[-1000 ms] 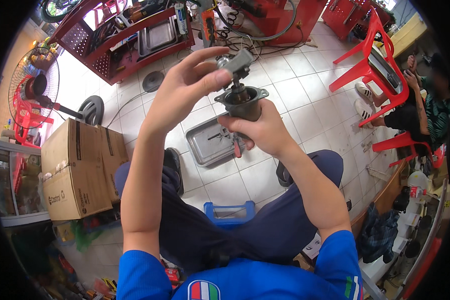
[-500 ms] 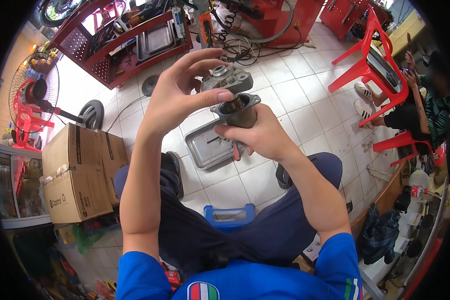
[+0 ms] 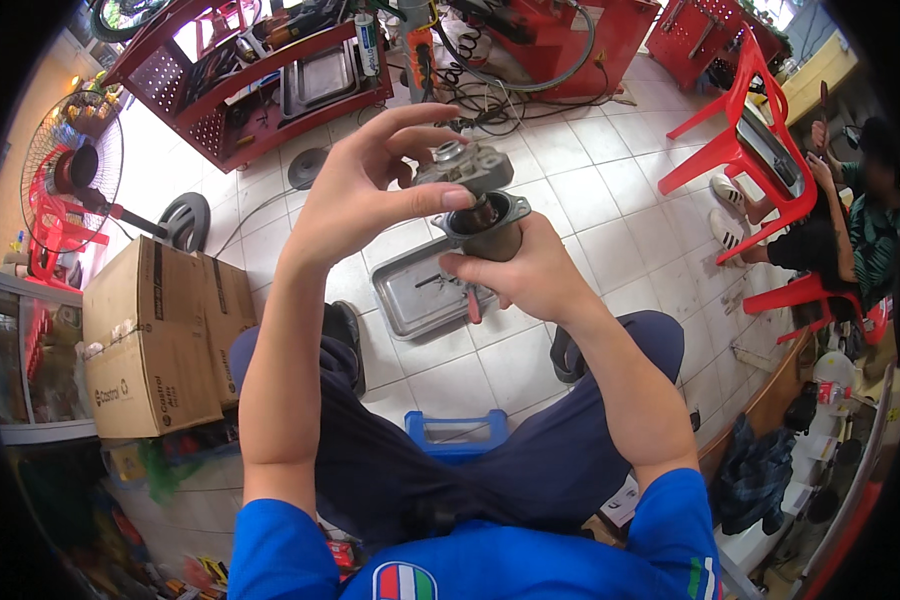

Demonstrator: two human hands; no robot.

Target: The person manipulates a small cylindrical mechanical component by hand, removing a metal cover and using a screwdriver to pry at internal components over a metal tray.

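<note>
Two metal parts are in our hands, one just above the other, over the tiled floor (image 3: 610,220). Our left hand (image 3: 340,190) has hold of the grey cap (image 3: 485,172): its thumb lies along the near edge and the fingers arch around the far side, with the topmost finger lifted and a wide gap between it and the thumb. How firmly the hidden fingers press, we cannot tell. Our right hand (image 3: 538,268) is wrapped round the housing (image 3: 495,238), a dark round cup with a small ear on either side of its rim; the thumb crosses the near side and the fingers curl behind, mostly out of sight. The housing tilts, its open mouth up toward the cap. A brownish core (image 3: 484,215) shows between the two, standing in the mouth, and the cap is near the rim but not seated on it.

Below our hands, a metal tray (image 3: 400,312) rests on the floor, with small dark parts (image 3: 430,282) in it and a red-handled tool (image 3: 474,305) at its right end. Farther off we see a red cart (image 3: 160,80), a fan (image 3: 70,172) and boxes (image 3: 165,350) to our left, and a red chair (image 3: 720,172) near another person (image 3: 875,235) to our right.
</note>
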